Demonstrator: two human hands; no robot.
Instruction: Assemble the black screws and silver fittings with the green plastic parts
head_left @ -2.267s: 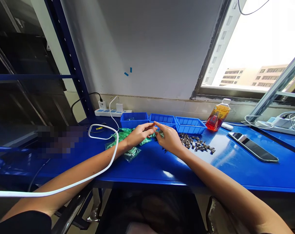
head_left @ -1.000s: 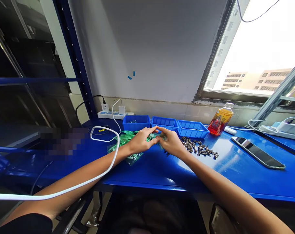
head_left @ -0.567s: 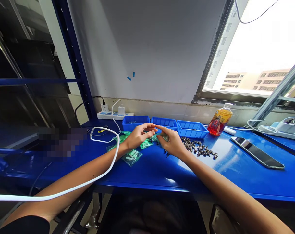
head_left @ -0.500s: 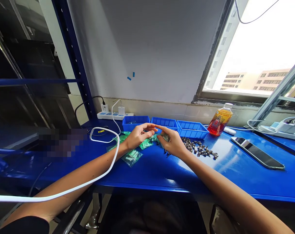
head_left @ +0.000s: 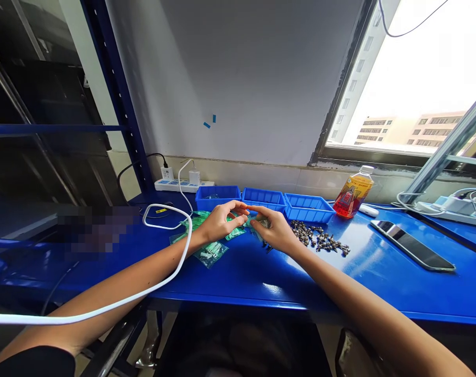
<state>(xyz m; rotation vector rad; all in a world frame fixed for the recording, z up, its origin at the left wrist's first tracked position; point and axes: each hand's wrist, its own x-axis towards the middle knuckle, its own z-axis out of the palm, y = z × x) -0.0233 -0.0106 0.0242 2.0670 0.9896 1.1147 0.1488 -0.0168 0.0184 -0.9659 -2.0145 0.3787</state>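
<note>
My left hand [head_left: 221, 222] and my right hand [head_left: 275, 230] meet over the blue workbench [head_left: 340, 272], fingertips almost touching. Between them they pinch a small clear bag [head_left: 256, 225] with greenish contents. Under and left of my left hand lie several green-tinted bags [head_left: 211, 252] of small white parts. A heap of dark metal screws [head_left: 320, 240] lies just right of my right hand. Three blue bins [head_left: 307, 205] stand in a row right behind both hands.
An orange drink bottle [head_left: 353, 191] stands right of the bins, a phone [head_left: 412, 245] lies flat further right. A white cable [head_left: 159, 272] crosses my left forearm. A power strip [head_left: 178, 184] sits by the wall; blue shelving [head_left: 115, 99] rises at left.
My hands stayed together above the bags, with the fingers opening and closing on the small bag. The view shifted slightly.
</note>
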